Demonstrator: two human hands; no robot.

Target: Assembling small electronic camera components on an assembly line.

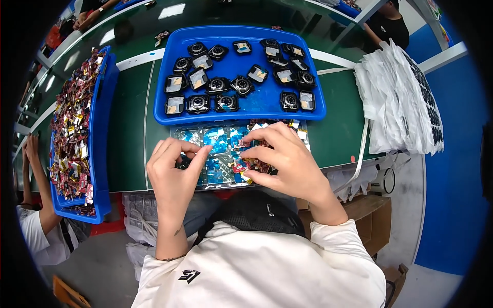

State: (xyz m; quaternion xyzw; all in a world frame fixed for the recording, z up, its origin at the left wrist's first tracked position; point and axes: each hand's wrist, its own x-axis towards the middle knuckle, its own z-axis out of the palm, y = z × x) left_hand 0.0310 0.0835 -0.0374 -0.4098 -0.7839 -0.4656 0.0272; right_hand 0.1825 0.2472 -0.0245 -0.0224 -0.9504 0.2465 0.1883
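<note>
Small red-and-gold parts [239,167] sit at the centre of the view, pinched in the right hand over a clear blister tray [218,172] with blue-lined pockets, which lies at the near edge of the green table [128,128].

At 9 o'clock, a long blue bin [100,154] holds a heap of similar red and gold pieces, and another person's forearm [38,185] lies beside it.

The left hand [174,174], at about 7 o'clock from the tray's middle, is half curled, with forefinger and thumb stretched onto the tray's left pockets; whether it grips anything I cannot tell.

At 12 o'clock, just beyond the clear tray and touching it, a wide blue tray [267,110] carries rows of black square housings [218,84], some face up, some face down.

The right hand [285,159] hovers over the tray's right half, its fingertips closed on a small part.

At 3 o'clock, a stack of white bags [395,102] rests on the table's end.
</note>
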